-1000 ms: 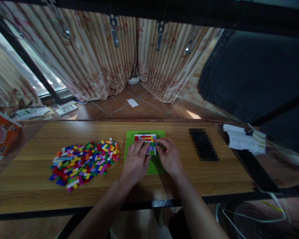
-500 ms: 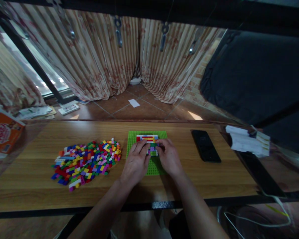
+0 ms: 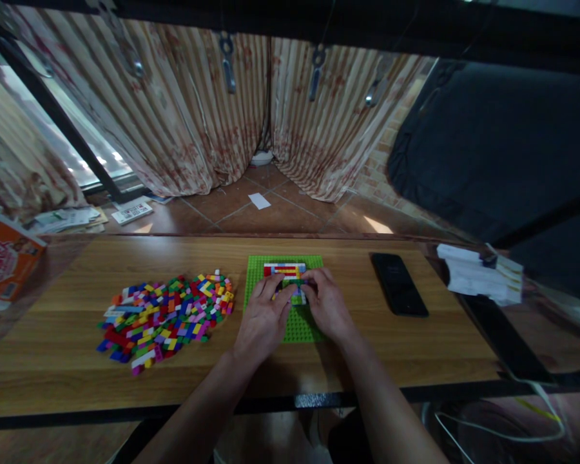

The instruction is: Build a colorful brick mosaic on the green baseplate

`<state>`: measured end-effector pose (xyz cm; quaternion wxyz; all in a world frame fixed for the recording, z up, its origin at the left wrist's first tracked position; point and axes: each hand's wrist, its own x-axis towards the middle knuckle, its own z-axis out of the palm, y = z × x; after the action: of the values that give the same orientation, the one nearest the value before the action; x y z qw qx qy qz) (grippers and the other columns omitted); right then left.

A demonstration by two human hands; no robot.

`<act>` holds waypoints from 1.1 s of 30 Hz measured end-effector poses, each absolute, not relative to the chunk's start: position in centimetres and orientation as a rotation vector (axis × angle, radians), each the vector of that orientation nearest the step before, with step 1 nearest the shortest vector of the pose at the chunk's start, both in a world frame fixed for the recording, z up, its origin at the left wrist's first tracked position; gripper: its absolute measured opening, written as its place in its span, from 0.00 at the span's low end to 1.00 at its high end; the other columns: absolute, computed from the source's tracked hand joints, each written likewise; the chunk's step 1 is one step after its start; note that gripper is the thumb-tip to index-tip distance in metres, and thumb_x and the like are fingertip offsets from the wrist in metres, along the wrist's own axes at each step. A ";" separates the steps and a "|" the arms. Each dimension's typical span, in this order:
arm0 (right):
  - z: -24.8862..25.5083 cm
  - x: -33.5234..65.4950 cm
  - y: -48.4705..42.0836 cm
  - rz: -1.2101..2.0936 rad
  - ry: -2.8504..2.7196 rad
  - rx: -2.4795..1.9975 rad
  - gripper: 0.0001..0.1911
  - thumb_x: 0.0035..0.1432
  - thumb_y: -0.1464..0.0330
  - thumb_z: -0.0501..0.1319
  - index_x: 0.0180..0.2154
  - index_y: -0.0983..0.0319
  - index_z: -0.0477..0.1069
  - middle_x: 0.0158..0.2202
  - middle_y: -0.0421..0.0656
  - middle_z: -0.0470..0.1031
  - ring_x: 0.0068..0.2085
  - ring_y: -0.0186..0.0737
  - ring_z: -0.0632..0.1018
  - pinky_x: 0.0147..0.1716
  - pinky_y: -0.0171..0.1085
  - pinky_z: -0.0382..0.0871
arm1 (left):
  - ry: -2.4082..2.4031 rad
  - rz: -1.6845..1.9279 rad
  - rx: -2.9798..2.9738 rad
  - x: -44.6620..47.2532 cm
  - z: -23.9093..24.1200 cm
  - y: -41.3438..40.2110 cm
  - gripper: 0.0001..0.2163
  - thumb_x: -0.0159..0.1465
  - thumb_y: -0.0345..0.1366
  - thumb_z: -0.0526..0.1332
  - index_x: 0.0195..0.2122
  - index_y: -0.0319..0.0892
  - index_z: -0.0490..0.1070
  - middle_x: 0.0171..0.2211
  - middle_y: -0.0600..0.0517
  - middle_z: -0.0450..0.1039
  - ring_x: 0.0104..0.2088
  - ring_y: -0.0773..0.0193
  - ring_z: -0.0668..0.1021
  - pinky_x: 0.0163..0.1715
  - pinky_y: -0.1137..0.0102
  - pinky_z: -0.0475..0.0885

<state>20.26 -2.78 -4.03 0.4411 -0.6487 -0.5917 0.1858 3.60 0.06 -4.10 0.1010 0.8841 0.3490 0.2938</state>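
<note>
A green studded baseplate [image 3: 303,330] lies on the table under my hands. On it stands a low build of coloured building bricks [image 3: 285,265], with white, red, yellow and blue rows showing at its far side. My left hand [image 3: 265,316] reaches in from the left, thumb and fingers closed at a green building brick [image 3: 294,281] on the near part of the build. From the right, my right hand [image 3: 329,306] pinches at the same brick's other end. Fingers hide much of the build's near part.
A heap of loose coloured bricks [image 3: 169,316] spreads on the wooden table [image 3: 212,380] to the left. A black phone [image 3: 399,283] lies to the right, with white papers [image 3: 478,274] beyond it. An orange box [image 3: 7,261] stands at far left.
My left fingertips and thumb have shifted slightly over the build, and purple bricks seen between my hands are now mostly covered. My right hand stays almost in place.
</note>
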 end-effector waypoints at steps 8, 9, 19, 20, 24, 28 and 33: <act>-3.8 20.7 -3.1 0.629 -1.275 -1.600 0.07 0.57 0.66 0.59 0.38 0.59 0.72 0.37 0.44 0.77 0.39 0.42 0.77 0.43 0.43 0.71 | 1.049 0.872 2.617 3.5 -3.7 0.0 0.14 0.65 0.28 0.57 0.52 0.43 0.74 0.56 0.43 0.68 0.55 0.51 0.70 0.53 0.53 0.73; -3.8 20.7 -3.0 0.669 -1.228 -1.592 0.08 0.56 0.65 0.60 0.38 0.59 0.72 0.37 0.44 0.78 0.38 0.41 0.78 0.43 0.42 0.71 | 1.052 0.875 2.619 3.5 -3.8 0.0 0.15 0.65 0.28 0.58 0.52 0.43 0.74 0.56 0.43 0.68 0.55 0.51 0.70 0.53 0.53 0.73; -4.2 21.2 -2.4 0.869 -0.942 -1.511 0.12 0.45 0.61 0.67 0.33 0.61 0.78 0.32 0.43 0.82 0.33 0.41 0.79 0.37 0.40 0.74 | 1.046 0.907 2.625 3.5 -4.2 0.2 0.14 0.65 0.28 0.57 0.51 0.43 0.74 0.56 0.43 0.68 0.55 0.51 0.70 0.52 0.52 0.74; -4.3 21.2 -2.5 0.857 -0.953 -1.525 0.13 0.47 0.61 0.65 0.33 0.61 0.78 0.32 0.43 0.82 0.33 0.41 0.79 0.37 0.41 0.74 | 1.047 0.908 2.621 3.5 -4.2 0.3 0.14 0.65 0.28 0.57 0.50 0.43 0.74 0.56 0.43 0.68 0.55 0.51 0.70 0.52 0.52 0.74; -4.2 21.0 -2.9 0.730 -1.082 -1.607 0.12 0.53 0.62 0.61 0.37 0.61 0.79 0.35 0.44 0.82 0.35 0.42 0.80 0.39 0.41 0.74 | 1.040 0.910 2.615 3.5 -4.1 0.3 0.14 0.65 0.28 0.58 0.50 0.43 0.74 0.56 0.43 0.68 0.55 0.51 0.70 0.52 0.52 0.74; -3.7 20.4 -3.2 0.624 -1.183 -1.659 0.12 0.56 0.65 0.60 0.38 0.60 0.79 0.38 0.44 0.83 0.38 0.43 0.81 0.42 0.42 0.74 | 1.053 0.890 2.604 3.5 -4.1 0.3 0.14 0.65 0.28 0.58 0.50 0.43 0.75 0.56 0.43 0.68 0.55 0.51 0.70 0.52 0.52 0.74; -3.3 19.8 -3.3 0.463 -1.294 -1.745 0.12 0.57 0.68 0.58 0.39 0.59 0.79 0.38 0.45 0.83 0.38 0.43 0.82 0.42 0.43 0.75 | 1.030 0.864 2.608 3.5 -4.1 0.4 0.14 0.65 0.28 0.58 0.51 0.41 0.75 0.57 0.42 0.67 0.55 0.51 0.69 0.53 0.53 0.73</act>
<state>19.76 -3.27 -3.29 0.4441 -0.7039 -0.5220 0.1866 3.53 0.36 -4.05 0.1035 0.8840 0.3492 0.2930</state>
